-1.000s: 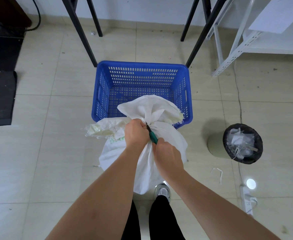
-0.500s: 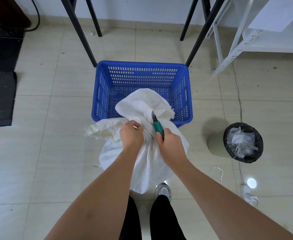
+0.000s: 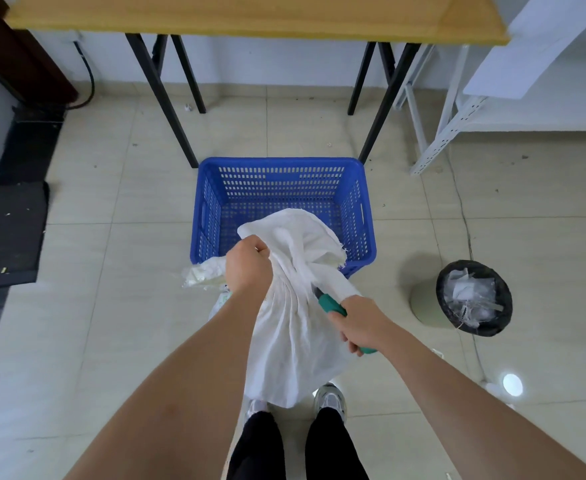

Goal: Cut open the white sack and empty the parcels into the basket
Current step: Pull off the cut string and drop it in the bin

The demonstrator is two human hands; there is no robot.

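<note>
Since a moment ago, the right hand has drawn its green-handled knife back and rightward from the gathered neck. White sack stands before the blue basket, its mouth drooping over the near rim; left hand clenches the neck.

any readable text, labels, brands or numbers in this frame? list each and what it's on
Nothing can be read in full.
Green print on the second sack behind the left hand: mostly hidden, too blurred to read.
Pale mark on the black mat, near its left corner: too small to read.
White sack, blue basket, knife: no text visible.
</note>
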